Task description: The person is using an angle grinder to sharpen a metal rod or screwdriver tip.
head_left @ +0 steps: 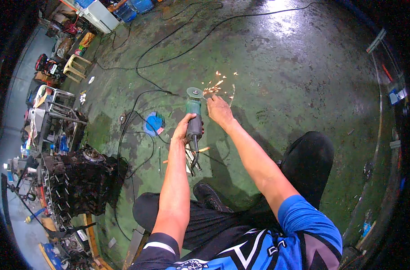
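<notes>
My left hand [181,130] is wrapped round the body of a green and dark grey angle grinder [193,118], its cord running down from the near end. At the grinder's far end is a round cutting disc [195,92]. My right hand [219,110] is beside the disc's right edge, its fingers pinched together. Whatever small piece they hold against the disc is too small or hidden to name. Orange sparks [216,84] fly away from that spot, up and to the right.
Black cables [137,67] snake over the green floor [277,76]. A blue cloth or bag [153,123] lies left of the grinder. A greasy engine block [77,182] stands at the left, with a beige stool [76,66] farther back. Thin rods and strips [189,162] lie below the grinder.
</notes>
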Motion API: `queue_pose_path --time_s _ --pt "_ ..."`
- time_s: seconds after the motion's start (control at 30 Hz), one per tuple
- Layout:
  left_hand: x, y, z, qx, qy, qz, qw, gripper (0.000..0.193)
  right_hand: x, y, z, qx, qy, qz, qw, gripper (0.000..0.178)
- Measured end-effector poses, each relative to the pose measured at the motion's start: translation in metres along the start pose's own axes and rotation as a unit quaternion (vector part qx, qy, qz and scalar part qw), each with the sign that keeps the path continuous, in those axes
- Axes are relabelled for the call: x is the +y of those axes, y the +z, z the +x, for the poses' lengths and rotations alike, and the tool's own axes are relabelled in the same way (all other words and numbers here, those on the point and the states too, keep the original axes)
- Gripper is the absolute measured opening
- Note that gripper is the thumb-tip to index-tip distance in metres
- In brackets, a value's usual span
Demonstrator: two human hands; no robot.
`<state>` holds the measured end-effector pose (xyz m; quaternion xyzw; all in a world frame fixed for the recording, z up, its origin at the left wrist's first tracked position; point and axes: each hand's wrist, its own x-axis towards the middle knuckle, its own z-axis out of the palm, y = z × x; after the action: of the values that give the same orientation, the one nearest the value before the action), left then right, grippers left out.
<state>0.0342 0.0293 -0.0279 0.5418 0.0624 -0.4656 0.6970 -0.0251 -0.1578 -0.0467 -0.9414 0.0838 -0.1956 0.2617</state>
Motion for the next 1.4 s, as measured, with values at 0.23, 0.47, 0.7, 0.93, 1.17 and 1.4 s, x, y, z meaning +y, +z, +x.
queue_pose_path --time_s 0.23,0.47,0.7,0.93,1.17,1.4 --pt "0.002 0.004 -0.004 0.024 0.001 0.008 1.0 0.042 -0.005 -0.006 0.0 -0.044 0.018 -0.009 0.999 0.027" --pt "0.003 0.009 -0.005 0.018 0.005 0.002 1.0 0.042 0.016 0.008 0.002 0.049 0.057 0.056 0.996 0.02" --pt "0.005 -0.005 -0.013 0.034 -0.005 0.022 0.999 0.047 0.059 0.034 -0.019 -0.034 0.311 0.496 0.81 0.022" --pt "0.003 0.008 0.0 0.0 0.013 0.018 1.0 0.046 0.163 0.093 -0.077 -0.079 0.277 0.152 0.946 0.024" --pt "0.003 -0.006 -0.008 0.006 0.006 -0.006 1.0 0.042 0.164 0.114 -0.13 -0.029 0.434 0.145 0.888 0.023" --pt "0.003 0.014 -0.002 -0.016 0.013 -0.011 1.0 0.045 0.205 0.119 -0.142 0.142 0.435 0.245 0.855 0.014"
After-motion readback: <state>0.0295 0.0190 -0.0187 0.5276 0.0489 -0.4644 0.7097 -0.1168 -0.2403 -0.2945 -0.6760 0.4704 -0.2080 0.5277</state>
